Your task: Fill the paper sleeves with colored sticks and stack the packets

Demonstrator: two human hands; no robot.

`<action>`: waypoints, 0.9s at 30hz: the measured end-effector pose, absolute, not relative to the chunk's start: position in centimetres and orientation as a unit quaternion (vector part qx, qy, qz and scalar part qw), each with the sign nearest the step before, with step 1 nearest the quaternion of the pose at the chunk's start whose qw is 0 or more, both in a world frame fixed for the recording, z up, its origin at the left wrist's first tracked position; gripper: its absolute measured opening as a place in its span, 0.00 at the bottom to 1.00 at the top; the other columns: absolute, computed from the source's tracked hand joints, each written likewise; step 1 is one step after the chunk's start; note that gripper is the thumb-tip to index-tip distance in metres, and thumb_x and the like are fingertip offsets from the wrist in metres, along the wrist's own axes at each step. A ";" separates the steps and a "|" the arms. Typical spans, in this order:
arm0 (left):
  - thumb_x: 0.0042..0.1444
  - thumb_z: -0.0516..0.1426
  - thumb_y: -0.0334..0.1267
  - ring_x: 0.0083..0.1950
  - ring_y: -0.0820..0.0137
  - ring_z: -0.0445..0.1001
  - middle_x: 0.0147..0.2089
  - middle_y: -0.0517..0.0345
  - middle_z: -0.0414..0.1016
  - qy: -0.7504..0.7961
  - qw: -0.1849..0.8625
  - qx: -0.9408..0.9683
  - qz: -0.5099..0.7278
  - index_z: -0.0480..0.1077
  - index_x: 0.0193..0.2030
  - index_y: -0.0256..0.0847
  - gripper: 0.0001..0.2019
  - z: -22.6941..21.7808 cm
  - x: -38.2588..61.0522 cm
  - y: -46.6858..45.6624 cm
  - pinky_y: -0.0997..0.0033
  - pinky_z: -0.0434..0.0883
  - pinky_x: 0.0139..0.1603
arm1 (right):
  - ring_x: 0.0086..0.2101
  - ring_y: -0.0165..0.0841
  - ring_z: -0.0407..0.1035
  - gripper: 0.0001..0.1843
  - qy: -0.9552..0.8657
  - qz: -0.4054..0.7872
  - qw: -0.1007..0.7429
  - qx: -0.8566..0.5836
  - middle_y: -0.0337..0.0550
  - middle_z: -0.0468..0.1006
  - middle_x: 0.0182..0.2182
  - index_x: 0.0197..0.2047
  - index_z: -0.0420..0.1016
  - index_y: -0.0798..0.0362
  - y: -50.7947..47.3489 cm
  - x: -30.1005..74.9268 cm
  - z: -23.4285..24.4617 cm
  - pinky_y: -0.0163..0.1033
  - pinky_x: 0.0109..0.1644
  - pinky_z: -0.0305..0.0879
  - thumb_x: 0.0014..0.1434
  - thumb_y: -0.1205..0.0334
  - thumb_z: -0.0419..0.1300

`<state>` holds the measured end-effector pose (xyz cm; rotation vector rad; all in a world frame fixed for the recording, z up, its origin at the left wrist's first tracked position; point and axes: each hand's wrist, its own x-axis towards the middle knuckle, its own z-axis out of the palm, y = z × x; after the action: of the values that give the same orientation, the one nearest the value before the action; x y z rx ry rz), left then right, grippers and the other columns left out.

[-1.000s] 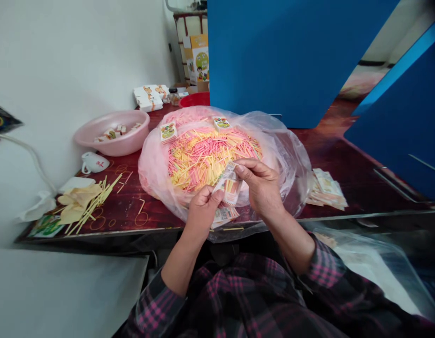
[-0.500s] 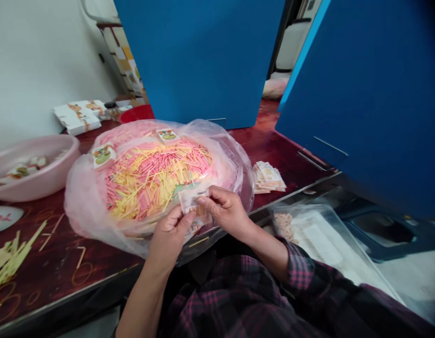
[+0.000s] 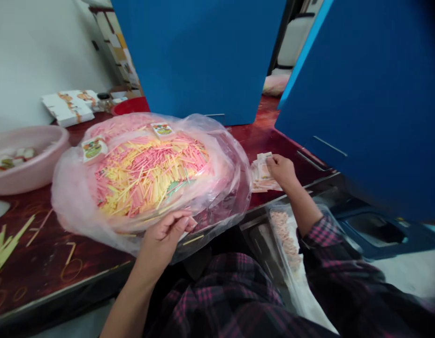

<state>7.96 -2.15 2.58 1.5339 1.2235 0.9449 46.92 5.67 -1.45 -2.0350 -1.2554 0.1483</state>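
My right hand pinches a small pale printed packet at the pile of similar packets, which lies on the table right of the big bag. My left hand is closed in front of the bag, fingertips together. A small pale edge shows at its fingers; what it belongs to I cannot make out. Between the hands spreads an open clear plastic bag full of thin pink and yellow sticks. Two small printed boxes lie on it, one at the left and one at the back.
At the left stands a pink basin with small items inside. Loose yellow strips and rubber bands lie on the dark red table. White boxes sit behind. Blue panels rise at the back. A clear bin stands below right.
My right hand has left my left hand and moved right to the packet pile, holding a packet there. My left hand stays near the bag. The view has shifted slightly.
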 end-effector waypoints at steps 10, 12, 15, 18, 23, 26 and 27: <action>0.62 0.56 0.37 0.48 0.56 0.77 0.44 0.49 0.82 0.569 0.179 0.762 0.252 0.80 0.40 0.44 0.10 -3.8 4.4 -2.4 0.57 0.72 0.54 | 0.51 0.52 0.72 0.19 -0.532 -0.077 0.374 -0.755 0.68 0.79 0.51 0.52 0.79 0.58 4.6 46.2 -3.1 0.56 0.54 0.63 0.61 0.61 0.57; 0.62 0.56 0.36 0.48 0.57 0.76 0.45 0.49 0.80 0.586 0.148 0.765 0.221 0.79 0.42 0.43 0.09 -5.0 4.6 -1.7 0.58 0.71 0.54 | 0.49 0.48 0.75 0.16 -0.544 -0.101 0.451 -0.701 0.62 0.81 0.47 0.50 0.80 0.55 3.6 44.8 -1.8 0.54 0.55 0.66 0.62 0.62 0.56; 0.62 0.57 0.34 0.46 0.58 0.75 0.45 0.49 0.78 0.600 0.140 0.763 0.196 0.77 0.40 0.41 0.07 -5.7 5.2 -0.7 0.60 0.71 0.51 | 0.48 0.43 0.77 0.15 -0.580 -0.062 0.520 -0.624 0.52 0.83 0.46 0.50 0.81 0.49 1.3 41.0 0.3 0.51 0.56 0.69 0.67 0.58 0.56; 0.64 0.55 0.33 0.43 0.61 0.75 0.43 0.51 0.76 0.613 0.136 0.758 0.178 0.75 0.36 0.41 0.08 -5.6 5.5 -0.4 0.63 0.71 0.47 | 0.45 0.40 0.78 0.12 -0.584 0.016 0.570 -0.578 0.46 0.83 0.42 0.48 0.82 0.46 -1.1 36.4 1.5 0.49 0.54 0.71 0.68 0.58 0.57; 0.68 0.53 0.34 0.41 0.63 0.75 0.38 0.53 0.78 0.585 0.068 0.782 0.206 0.76 0.35 0.41 0.12 -5.6 4.9 -1.4 0.65 0.70 0.44 | 0.37 0.36 0.80 0.11 -0.659 0.201 0.527 -0.498 0.43 0.85 0.37 0.45 0.82 0.50 -2.3 30.6 0.4 0.42 0.44 0.75 0.66 0.57 0.60; 0.69 0.53 0.36 0.39 0.64 0.75 0.35 0.53 0.78 0.510 -0.021 0.804 0.306 0.77 0.36 0.40 0.13 -4.9 4.7 -2.4 0.65 0.69 0.44 | 0.34 0.37 0.80 0.14 -0.713 0.274 0.429 -0.482 0.45 0.86 0.34 0.41 0.83 0.51 -2.0 28.6 -0.4 0.40 0.39 0.74 0.66 0.52 0.60; 0.69 0.53 0.36 0.39 0.64 0.75 0.35 0.53 0.79 0.487 -0.050 0.804 0.337 0.77 0.37 0.40 0.13 -4.5 4.8 -2.8 0.64 0.69 0.43 | 0.33 0.37 0.79 0.16 -0.725 0.293 0.399 -0.480 0.45 0.86 0.33 0.40 0.84 0.51 -1.9 28.0 -0.4 0.39 0.38 0.73 0.66 0.50 0.60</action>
<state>4.83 -2.75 -4.48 2.6091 1.5812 1.0945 28.01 -1.91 -0.39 -1.2142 -1.8349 0.7405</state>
